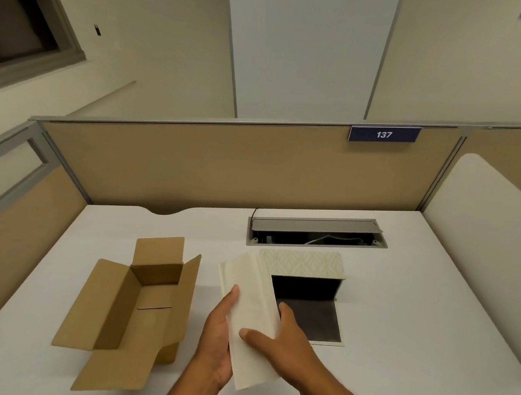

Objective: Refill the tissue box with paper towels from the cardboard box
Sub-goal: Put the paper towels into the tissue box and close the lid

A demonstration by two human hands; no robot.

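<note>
A stack of white folded paper towels [252, 305] is held above the desk between both hands. My left hand [218, 340] grips its left edge from below, thumb on top. My right hand [278, 345] clasps its right edge, thumb across the front. The brown cardboard box [119, 311] lies open on the desk to the left, flaps spread, its inside looking empty. The tissue box [307, 265], pale with a leaf pattern, lies just right of the towels with its dark open side facing me and a grey flap [318, 322] folded down on the desk.
The white desk [430, 319] is fenced by tan partition panels at the back and left. An open grey cable hatch [315, 231] sits behind the tissue box. A white rounded panel [484, 230] rises at the right. A blue sign reads 137 [384, 134].
</note>
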